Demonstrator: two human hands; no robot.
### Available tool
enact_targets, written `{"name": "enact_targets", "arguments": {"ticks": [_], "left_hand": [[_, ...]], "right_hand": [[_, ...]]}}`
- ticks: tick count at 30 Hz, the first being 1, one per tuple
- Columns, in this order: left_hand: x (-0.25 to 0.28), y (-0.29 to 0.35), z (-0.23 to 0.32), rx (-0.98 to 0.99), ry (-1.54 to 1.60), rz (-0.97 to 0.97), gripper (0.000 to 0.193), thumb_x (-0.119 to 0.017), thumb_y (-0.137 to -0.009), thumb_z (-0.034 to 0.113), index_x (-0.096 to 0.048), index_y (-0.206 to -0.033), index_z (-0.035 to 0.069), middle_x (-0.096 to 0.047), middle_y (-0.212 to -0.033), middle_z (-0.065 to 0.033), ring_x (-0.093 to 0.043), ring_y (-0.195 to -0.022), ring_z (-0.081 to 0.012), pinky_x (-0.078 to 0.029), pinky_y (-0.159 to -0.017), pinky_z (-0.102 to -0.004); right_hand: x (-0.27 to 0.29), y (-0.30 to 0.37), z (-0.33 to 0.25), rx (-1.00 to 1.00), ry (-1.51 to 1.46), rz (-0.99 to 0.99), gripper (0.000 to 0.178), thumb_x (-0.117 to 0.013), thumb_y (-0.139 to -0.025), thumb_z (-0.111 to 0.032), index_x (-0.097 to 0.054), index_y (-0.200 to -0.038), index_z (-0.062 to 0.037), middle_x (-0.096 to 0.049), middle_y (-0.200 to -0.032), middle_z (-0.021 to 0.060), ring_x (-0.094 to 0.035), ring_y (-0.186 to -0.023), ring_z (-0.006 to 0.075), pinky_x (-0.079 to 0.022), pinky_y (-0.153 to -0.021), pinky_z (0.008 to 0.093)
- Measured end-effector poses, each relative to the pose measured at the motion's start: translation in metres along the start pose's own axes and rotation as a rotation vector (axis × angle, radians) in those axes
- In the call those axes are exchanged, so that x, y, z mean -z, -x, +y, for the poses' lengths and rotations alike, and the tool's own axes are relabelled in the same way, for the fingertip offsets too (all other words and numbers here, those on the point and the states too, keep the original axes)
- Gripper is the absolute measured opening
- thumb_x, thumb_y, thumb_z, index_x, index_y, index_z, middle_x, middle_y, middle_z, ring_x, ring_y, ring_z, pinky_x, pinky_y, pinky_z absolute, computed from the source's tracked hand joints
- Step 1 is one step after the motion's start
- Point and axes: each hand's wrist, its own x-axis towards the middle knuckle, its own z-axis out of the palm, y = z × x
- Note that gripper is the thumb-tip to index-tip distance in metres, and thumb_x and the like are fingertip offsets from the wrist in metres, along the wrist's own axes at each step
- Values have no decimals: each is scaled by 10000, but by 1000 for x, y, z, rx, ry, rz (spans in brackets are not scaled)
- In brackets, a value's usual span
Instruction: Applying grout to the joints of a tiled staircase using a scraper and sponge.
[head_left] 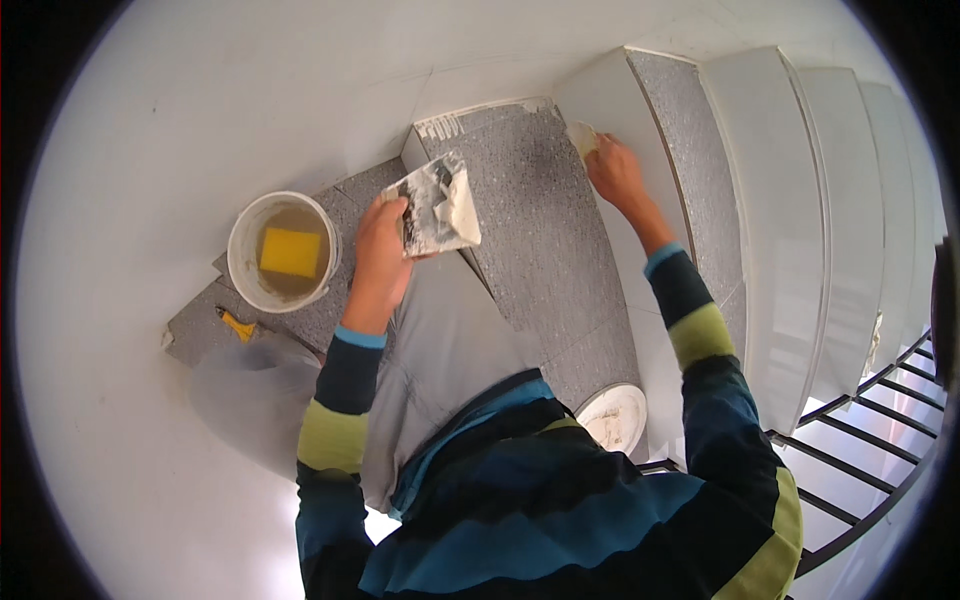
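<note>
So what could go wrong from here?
Thick white paste near the edge of the board in the left hand could drop onto the speckled gray step.
The bucket of murky water stands close by the person's left side; a knock might spill it.
The scraper in the right hand could slip and smear the pale riser.
</note>
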Motion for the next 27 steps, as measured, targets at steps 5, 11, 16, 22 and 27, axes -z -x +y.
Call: {"name": "enact_targets", "arguments": {"ticks": [5,11,16,22,27], "left_hand": [[31,1,4,11,119,-27,238,-446,-851,114,-483,-1069,24,-544,-997,-65,-550,-946,-171,-472,-789,-331],[47,1,2,48,86,91,272,-443,-857,128,-478,-1107,26,-539,-1024,-56,-544,-960,-171,-451,-821,-321],[49,-5,-7,65,79,62,336,-431,-846,110,-443,-1165,7,-531,-1066,-77,-532,-992,-177,-437,-853,-333],[58,1,-6,73,78,118,332,-440,-847,112,-444,-1160,1,-531,-1068,-76,-532,-988,-181,-437,-853,-338],[57,-5,-18,96,64,42,277,-460,-844,116,-480,-1105,28,-547,-1032,-56,-538,-970,-177,-440,-837,-329]], "right_hand": [[-40,-55,-23,-134,216,-18,157,-535,-744,-81,-597,-836,29,-577,-895,227,-591,-811,370,-488,-703,422],[-81,-74,-30,-83,438,-112,194,-534,-763,-142,-641,-834,3,-604,-843,190,-621,-789,316,-513,-669,381],[-99,-81,-25,56,614,-139,181,-541,-741,-129,-644,-778,16,-608,-873,208,-624,-753,318,-513,-623,384],[-60,-53,-22,12,214,-134,143,-560,-714,-106,-635,-701,16,-593,-796,217,-615,-710,325,-506,-597,389],[-79,-26,-12,-125,331,-47,132,-570,-707,-104,-642,-715,7,-591,-764,191,-613,-718,319,-507,-586,388]]}}
